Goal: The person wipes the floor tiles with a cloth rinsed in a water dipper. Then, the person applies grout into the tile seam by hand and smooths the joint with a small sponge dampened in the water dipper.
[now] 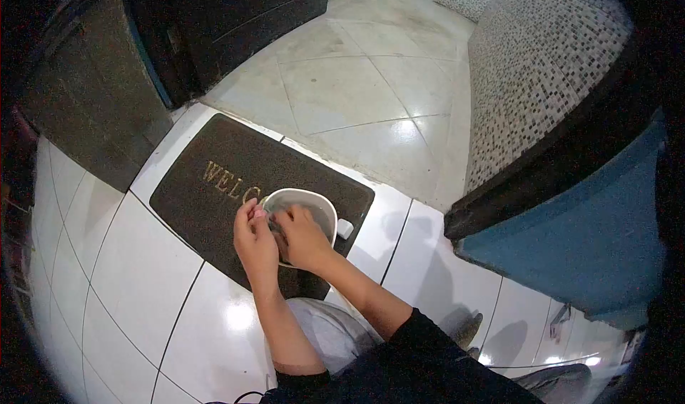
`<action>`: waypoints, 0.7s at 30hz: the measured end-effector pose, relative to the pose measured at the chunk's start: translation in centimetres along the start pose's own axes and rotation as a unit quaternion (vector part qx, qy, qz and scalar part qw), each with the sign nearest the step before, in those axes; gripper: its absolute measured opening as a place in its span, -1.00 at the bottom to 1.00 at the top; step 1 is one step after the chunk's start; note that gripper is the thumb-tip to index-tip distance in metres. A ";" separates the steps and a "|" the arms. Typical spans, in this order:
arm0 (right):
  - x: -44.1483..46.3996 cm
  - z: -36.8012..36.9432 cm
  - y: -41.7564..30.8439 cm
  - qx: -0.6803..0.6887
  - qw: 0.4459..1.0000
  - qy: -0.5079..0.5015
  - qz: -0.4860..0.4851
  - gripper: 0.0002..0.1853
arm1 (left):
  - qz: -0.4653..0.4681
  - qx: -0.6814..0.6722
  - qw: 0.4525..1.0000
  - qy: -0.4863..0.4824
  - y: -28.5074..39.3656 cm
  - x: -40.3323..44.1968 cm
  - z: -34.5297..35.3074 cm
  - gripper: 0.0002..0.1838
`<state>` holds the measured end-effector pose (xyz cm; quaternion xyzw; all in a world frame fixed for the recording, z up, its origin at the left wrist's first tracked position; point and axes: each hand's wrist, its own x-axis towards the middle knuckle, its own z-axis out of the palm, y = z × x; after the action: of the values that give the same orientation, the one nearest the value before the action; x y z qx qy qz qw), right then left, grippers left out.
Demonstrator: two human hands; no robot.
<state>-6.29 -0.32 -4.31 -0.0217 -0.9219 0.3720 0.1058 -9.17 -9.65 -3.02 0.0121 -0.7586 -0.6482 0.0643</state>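
Observation:
A white-rimmed container point(327, 203) with a grey inside rests over the dark doormat. At its left edge is my left hand point(255, 240), its fingers curled together beside the rim; what they hold, if anything, I cannot make out. My right hand point(303, 238) reaches over the opening, with bent fingers pointing down and left, close to the left fingertips. These fingers are partly blurred, and any object in them is hidden. A small white block-shaped piece point(344, 228) sticks out at the container's right side; whether it is a handle I cannot tell.
The doormat point(214, 140) bears gold "WELCOME" lettering, partly covered. White floor tiles point(135, 261) surround it. Beyond a low threshold lies a tiled floor point(357, 83). A dark door point(242, 18) stands at left, a mosaic wall point(535, 83) and a blue panel point(571, 240) at right.

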 end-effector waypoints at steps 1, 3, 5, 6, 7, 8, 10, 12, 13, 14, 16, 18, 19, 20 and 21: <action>-0.4 0.4 0.4 -0.035 0.998 -0.045 -0.007 -0.60 | -0.003 0.001 1.000 0.002 0.2 -0.1 0.1 -0.74; -0.6 1.2 1.1 -0.070 0.993 -0.097 -0.016 -0.57 | 0.000 0.026 1.000 -0.016 0.4 0.0 0.3 -0.74; -0.5 1.8 1.6 -0.097 0.990 -0.099 0.004 -0.58 | 0.007 0.049 0.999 -0.012 0.3 0.1 0.3 -0.75; -0.3 1.6 1.5 -0.111 0.987 -0.112 0.012 -0.63 | -0.003 0.052 0.998 -0.023 1.0 0.0 0.2 -0.75; 0.0 1.6 1.7 -0.111 0.987 -0.115 0.011 -0.63 | -0.012 0.055 0.998 -0.033 1.4 -0.1 0.3 -0.75; 0.4 1.6 2.1 -0.111 0.980 -0.158 0.041 -0.60 | -0.015 0.055 0.998 -0.030 1.4 -0.1 0.3 -0.75; 1.1 1.4 2.4 -0.112 0.970 -0.203 0.069 -0.56 | -0.012 0.048 0.998 -0.042 1.3 -0.1 0.4 -0.76; 1.3 1.0 2.3 -0.151 0.967 -0.200 0.053 -0.58 | -0.013 0.036 0.998 -0.042 1.1 0.0 0.4 -0.76; 1.2 0.7 1.9 -0.150 0.966 -0.203 0.054 -0.58 | -0.011 0.025 0.999 -0.046 1.0 0.0 0.4 -0.76; 1.0 0.3 1.5 -0.149 0.981 -0.122 0.009 -0.65 | -0.013 0.025 0.999 -0.046 1.1 -0.1 0.4 -0.76; 0.8 -0.1 0.9 -0.148 0.988 -0.039 -0.034 -0.72 | -0.005 0.029 0.998 -0.050 1.5 -0.1 0.3 -0.75; 0.2 0.1 0.6 -0.217 0.971 0.039 -0.091 -0.74 | -0.010 0.039 0.998 -0.055 1.8 -0.2 0.4 -0.75; -0.1 0.8 1.2 -0.218 0.971 0.041 -0.090 -0.74 | -0.015 0.049 0.997 -0.057 1.9 -0.1 0.5 -0.76; -0.3 1.9 2.5 -0.211 0.971 0.057 -0.100 -0.73 | -0.013 0.048 0.997 -0.059 1.7 -0.1 0.5 -0.76; -0.2 2.0 2.6 -0.204 0.970 0.072 -0.111 -0.73 | -0.002 0.045 0.997 -0.060 1.3 0.0 0.5 -0.76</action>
<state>-6.64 0.19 -7.49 0.0326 -0.9650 0.1597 0.2056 -9.17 -8.91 -1.79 -0.0230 -0.7894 -0.6132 0.0168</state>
